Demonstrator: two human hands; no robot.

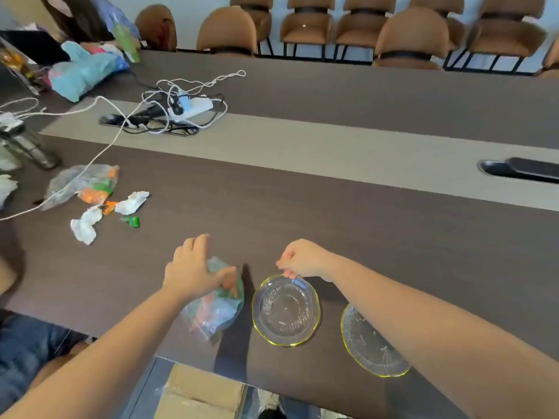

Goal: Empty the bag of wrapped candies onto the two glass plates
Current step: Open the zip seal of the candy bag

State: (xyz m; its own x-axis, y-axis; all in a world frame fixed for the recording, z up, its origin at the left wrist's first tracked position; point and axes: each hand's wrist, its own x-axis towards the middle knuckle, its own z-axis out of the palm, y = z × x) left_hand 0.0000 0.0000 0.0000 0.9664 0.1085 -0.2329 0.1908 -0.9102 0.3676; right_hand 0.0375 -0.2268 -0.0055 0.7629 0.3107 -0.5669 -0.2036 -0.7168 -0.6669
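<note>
A clear plastic bag of wrapped candies (pixel 216 309), orange and green inside, lies near the table's front edge. My left hand (pixel 193 269) rests on its top end, fingers spread over the plastic. Right of the bag sit two empty glass plates with yellow-green rims. My right hand (pixel 302 258) pinches the far rim of the nearer-left plate (pixel 286 309). The second plate (pixel 367 343) lies further right, partly hidden under my right forearm.
A second bag of candies (pixel 81 186), loose wrappers, crumpled tissues (pixel 86 225) and a green candy (pixel 131 221) lie at the left. A power strip with tangled cables (pixel 181 108) sits mid-table. A metal bottle (pixel 27 146) stands far left. Chairs line the far side.
</note>
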